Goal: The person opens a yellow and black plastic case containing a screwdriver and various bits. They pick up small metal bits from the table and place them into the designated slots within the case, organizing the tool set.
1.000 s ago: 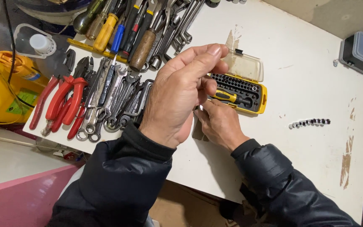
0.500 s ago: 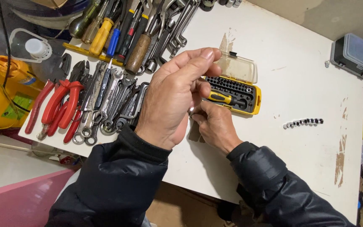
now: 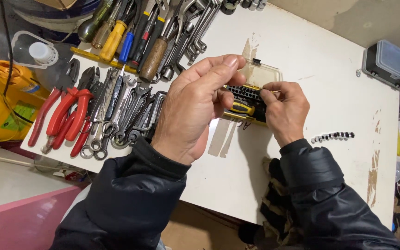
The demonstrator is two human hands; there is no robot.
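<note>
Yellow plastic bit case with clear lid (image 3: 255,99) at frame centre, lid open. My right hand (image 3: 285,111) pinching at bit row (nothing lifted yet); my left hand (image 3: 195,109) above case, fingers loosely curled, holding nothing visible.

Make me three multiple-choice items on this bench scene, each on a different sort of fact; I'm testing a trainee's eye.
1. Where do the red-handled pliers lie? A left of the wrenches B on the grey box C under the bit case
2. What colour is the bit case frame? A blue B yellow C green
3. How is the bit case lid? A shut B off C open

A: pliers lie at the table's left edge. B: yellow rim shows between the left hand and right hand. C: clear lid tilts back.
</note>
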